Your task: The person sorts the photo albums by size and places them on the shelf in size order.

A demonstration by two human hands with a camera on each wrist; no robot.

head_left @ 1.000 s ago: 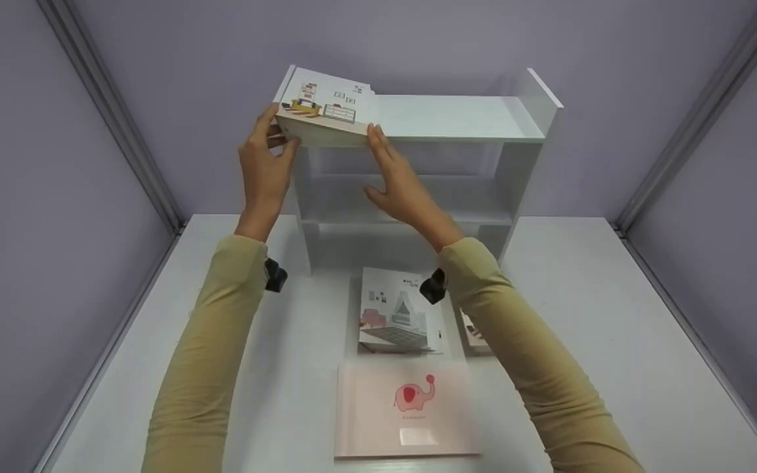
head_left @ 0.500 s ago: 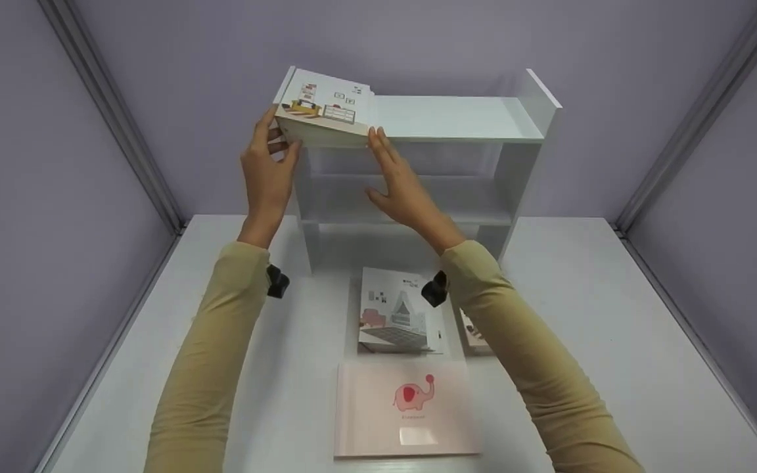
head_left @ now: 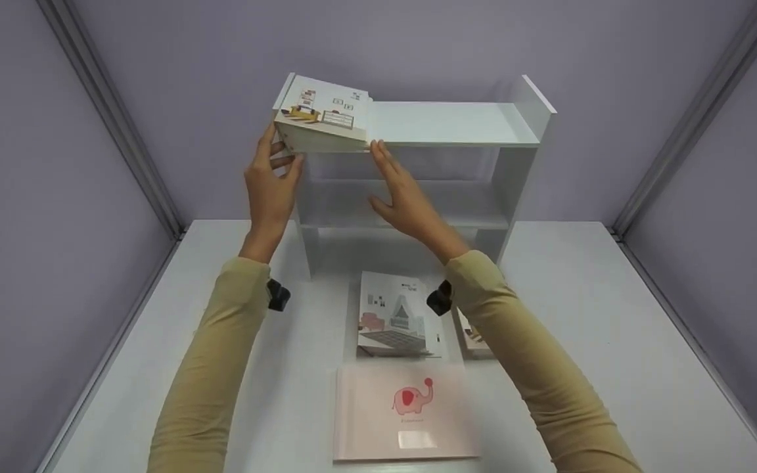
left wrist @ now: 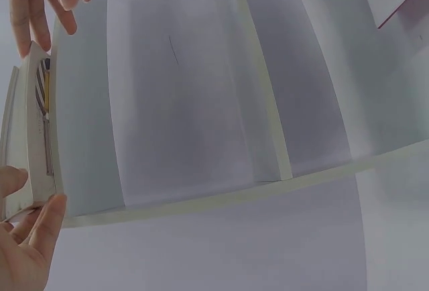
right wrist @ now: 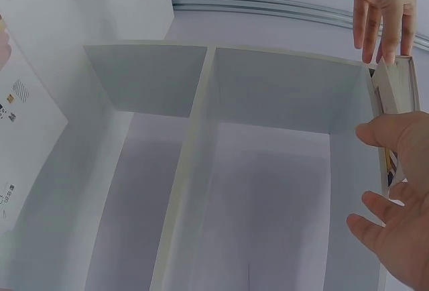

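A book point(head_left: 329, 108) with a drawn room on its white cover lies at the left end of the top board of a white shelf unit point(head_left: 444, 123). My left hand point(head_left: 272, 190) holds the book's front left corner, fingers at the side and thumb at the front. My right hand point(head_left: 408, 197) touches the front right corner with straight fingertips, its thumb spread away. In the left wrist view the left hand point(left wrist: 30, 247) grips one end of the book point(left wrist: 39, 130). The right wrist view has the right hand point(right wrist: 402, 197) beside the book point(right wrist: 395, 90).
Below, on the white table point(head_left: 562, 315), lie a book with a grey house picture point(head_left: 395, 318) and a pink elephant book point(head_left: 378, 420). Another book point(head_left: 472, 338) is partly hidden by the right sleeve. A raised side panel point(head_left: 536, 95) bounds the top board on the right.
Both hands have come slightly down and toward me along the book's front corners. The head view has tilted a little. The book stays at the left end of the top board.
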